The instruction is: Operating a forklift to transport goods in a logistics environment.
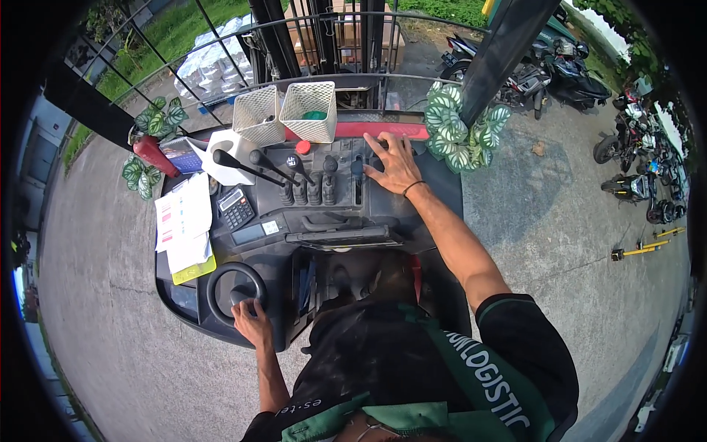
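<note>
I am in the cab of a forklift, at a black console. My left hand (252,323) is closed round the spinner knob (238,296) on the small black steering wheel (214,283), low on the left. Farther forward on the right, my right hand (398,169) reaches over the dash with fingers spread. Its thumb comes close to a short dark lever (357,169) in a slot; whether they touch I cannot tell. Left of that lever, several black control levers (300,193) rise in a row, two of them long and leaning left. A red button (303,146) sits behind them.
Two white woven baskets (259,118) stand at the console's back. Papers on a clipboard (184,221), a calculator (236,209) and a red fire extinguisher (153,156) are at left. Leafy plants (460,129) flank the cab posts. Beyond the mast are cartons (309,44); motorbikes (574,81) are parked right.
</note>
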`<state>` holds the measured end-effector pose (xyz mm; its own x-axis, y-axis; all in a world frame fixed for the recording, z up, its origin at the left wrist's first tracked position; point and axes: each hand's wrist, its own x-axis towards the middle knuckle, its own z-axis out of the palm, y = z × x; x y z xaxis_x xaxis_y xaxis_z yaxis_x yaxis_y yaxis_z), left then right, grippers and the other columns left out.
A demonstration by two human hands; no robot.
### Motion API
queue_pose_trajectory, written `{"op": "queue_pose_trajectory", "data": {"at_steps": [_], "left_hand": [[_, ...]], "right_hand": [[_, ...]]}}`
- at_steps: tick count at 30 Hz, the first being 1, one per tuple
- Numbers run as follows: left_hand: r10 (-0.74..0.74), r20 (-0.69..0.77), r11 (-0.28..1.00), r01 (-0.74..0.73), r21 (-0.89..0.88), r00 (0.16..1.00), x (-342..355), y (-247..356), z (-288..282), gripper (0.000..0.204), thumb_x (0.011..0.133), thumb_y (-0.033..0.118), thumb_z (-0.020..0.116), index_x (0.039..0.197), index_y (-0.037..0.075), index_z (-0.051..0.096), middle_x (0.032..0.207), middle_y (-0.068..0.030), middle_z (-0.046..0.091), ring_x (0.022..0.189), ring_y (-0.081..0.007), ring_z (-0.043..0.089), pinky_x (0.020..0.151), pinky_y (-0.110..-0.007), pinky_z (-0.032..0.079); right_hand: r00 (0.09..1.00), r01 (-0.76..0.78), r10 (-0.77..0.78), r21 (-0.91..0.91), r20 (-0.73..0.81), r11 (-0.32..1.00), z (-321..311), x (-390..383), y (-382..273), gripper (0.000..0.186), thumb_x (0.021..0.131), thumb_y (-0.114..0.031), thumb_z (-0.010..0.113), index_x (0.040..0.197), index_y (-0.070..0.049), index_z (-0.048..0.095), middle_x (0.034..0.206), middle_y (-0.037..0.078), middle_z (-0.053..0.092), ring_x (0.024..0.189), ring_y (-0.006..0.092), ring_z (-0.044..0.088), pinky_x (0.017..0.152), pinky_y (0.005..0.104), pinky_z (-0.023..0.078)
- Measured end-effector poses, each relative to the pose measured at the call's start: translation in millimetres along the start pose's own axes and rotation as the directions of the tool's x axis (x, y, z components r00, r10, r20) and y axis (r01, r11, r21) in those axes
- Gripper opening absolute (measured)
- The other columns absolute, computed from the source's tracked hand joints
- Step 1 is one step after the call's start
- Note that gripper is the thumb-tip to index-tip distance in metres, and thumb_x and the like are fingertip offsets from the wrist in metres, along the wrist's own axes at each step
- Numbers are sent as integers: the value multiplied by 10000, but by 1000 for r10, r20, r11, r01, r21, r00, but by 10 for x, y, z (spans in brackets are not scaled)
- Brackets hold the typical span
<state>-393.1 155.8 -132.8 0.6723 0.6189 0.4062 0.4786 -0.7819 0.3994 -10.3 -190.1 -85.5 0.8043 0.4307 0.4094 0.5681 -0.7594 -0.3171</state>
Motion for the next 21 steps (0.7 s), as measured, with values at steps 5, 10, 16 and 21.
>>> {"op": "queue_pose_trajectory", "data": {"at_steps": [5, 10, 16, 21], "left_hand": [[113, 20, 989, -111, -94, 993, 600, 501, 280, 121, 935, 186, 714, 918, 85, 649, 1014, -75, 645, 1023, -314, 614, 933, -455, 405], [108, -87, 915, -133, -381, 990, 1556, 1184, 143, 278, 1039, 287, 622, 1165, 43, 666, 1081, -146, 624, 1088, -321, 597, 995, -462, 413], [200, 53, 487, -52, -872, 978, 2246, 2312, -259, 577, 1094, 417, 481, 1504, 11, 498, 1443, -229, 547, 1355, -305, 527, 1150, -435, 409], [338, 75, 622, -163, -766, 938, 2342, 1912, -434, 508, 990, 386, 615, 1354, 33, 635, 919, -48, 585, 839, -143, 599, 784, -315, 485]], "right_hand": [[999, 30, -30, -2, 34, 1000, -55, -20, 51, 768, 928, -703, 591, 1512, -207, 542, 1497, 105, 417, 1416, 312, 425, 1286, 609, 119], [996, 56, -49, -98, 71, 994, -240, -114, -67, 785, 912, -724, 595, 1501, -207, 555, 1601, 98, 352, 1440, 333, 409, 1288, 600, 103], [998, -44, 38, 94, 55, 995, -284, -85, 198, 786, 883, -719, 641, 1442, -168, 606, 1521, 115, 477, 1437, 325, 431, 1287, 579, 117], [995, -73, 67, 94, 70, 993, -321, -27, 195, 783, 877, -709, 658, 1436, -163, 604, 1476, 103, 520, 1426, 304, 439, 1287, 565, 129]]}}
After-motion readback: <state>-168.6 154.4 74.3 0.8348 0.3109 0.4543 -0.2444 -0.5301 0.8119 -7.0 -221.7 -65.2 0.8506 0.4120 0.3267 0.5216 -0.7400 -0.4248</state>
